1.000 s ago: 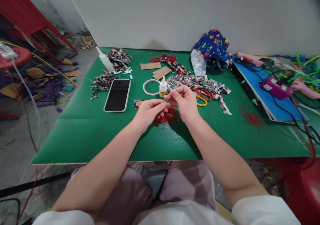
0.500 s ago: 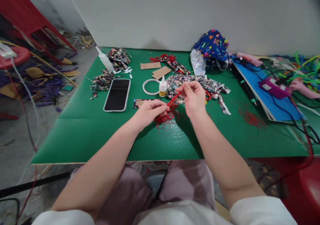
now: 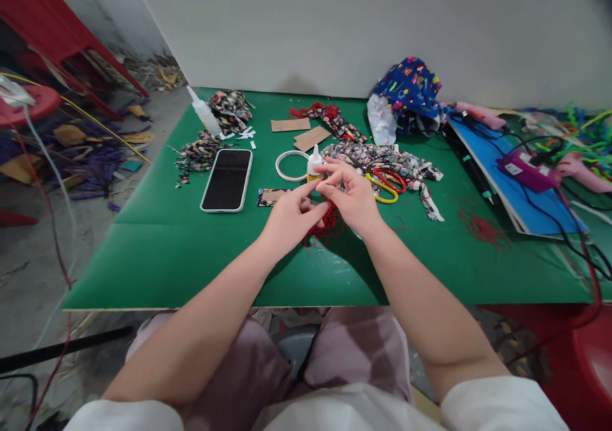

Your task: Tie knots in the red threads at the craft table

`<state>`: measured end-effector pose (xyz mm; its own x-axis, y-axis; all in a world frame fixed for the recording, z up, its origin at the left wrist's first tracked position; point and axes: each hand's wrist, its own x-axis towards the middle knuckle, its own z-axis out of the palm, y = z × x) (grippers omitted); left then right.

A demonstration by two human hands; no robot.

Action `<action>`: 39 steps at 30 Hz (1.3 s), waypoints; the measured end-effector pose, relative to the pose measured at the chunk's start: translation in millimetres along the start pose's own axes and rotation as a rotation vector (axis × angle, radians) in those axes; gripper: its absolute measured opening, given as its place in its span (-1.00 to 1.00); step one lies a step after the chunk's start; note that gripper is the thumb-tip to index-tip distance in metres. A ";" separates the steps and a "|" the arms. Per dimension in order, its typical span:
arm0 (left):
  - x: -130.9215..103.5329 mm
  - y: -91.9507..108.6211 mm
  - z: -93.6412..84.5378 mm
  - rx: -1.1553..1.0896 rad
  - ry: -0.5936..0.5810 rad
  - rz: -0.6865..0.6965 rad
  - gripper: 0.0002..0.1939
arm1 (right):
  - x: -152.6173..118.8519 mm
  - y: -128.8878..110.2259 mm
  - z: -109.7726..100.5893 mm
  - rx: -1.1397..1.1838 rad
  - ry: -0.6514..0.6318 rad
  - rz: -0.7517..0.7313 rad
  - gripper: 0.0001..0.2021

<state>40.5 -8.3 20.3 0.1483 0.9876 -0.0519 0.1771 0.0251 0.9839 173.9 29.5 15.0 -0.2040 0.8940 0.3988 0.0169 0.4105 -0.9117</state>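
My left hand point(image 3: 291, 217) and my right hand point(image 3: 348, 196) meet over the middle of the table. Both are closed around a bundle of red thread, mostly hidden by the fingers. Loose red threads point(image 3: 325, 230) show below the fingertips on the green tabletop. Just behind my fingers stands a small white glue bottle with a yellow label point(image 3: 314, 162). Scissors with red and yellow handles point(image 3: 386, 185) lie to the right of my right hand, on floral fabric pieces point(image 3: 406, 160). A small floral-edged card point(image 3: 272, 197) lies beside my left hand.
Left of the hands are a phone point(image 3: 226, 181), floral scraps point(image 3: 198, 152) and a taller white bottle point(image 3: 205, 117). A roll of white tape point(image 3: 291, 166) and brown card pieces point(image 3: 312, 138) lie behind. Rightward are a blue folder point(image 3: 511, 169), cables and a purple device point(image 3: 528, 169).
My hands have come together, the right moving left and down toward the left. The red bundle stretched between them is now mostly covered by fingers. The scissor handles have come into fuller view.
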 end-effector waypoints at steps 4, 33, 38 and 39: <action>-2.3 -0.8 8.7 -0.225 -0.023 0.013 -0.65 | -2.6 -1.0 2.8 -0.044 -0.077 -0.050 -0.89; -0.6 -6.4 -4.2 -0.426 -0.098 0.022 -0.71 | 9.2 4.3 -8.8 0.963 0.048 0.348 -0.66; 1.3 -6.2 -8.0 -0.570 0.007 0.049 -0.70 | 6.6 7.7 -5.3 0.880 -0.010 0.315 -0.71; 1.5 -5.6 -8.6 -0.609 0.012 0.053 -0.69 | 6.2 8.4 -4.3 0.858 -0.022 0.314 -0.72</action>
<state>31.4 -5.7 16.2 0.1297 0.9915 -0.0022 -0.4188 0.0568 0.9063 177.0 39.3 10.2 -0.3313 0.9351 0.1259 -0.6568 -0.1328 -0.7423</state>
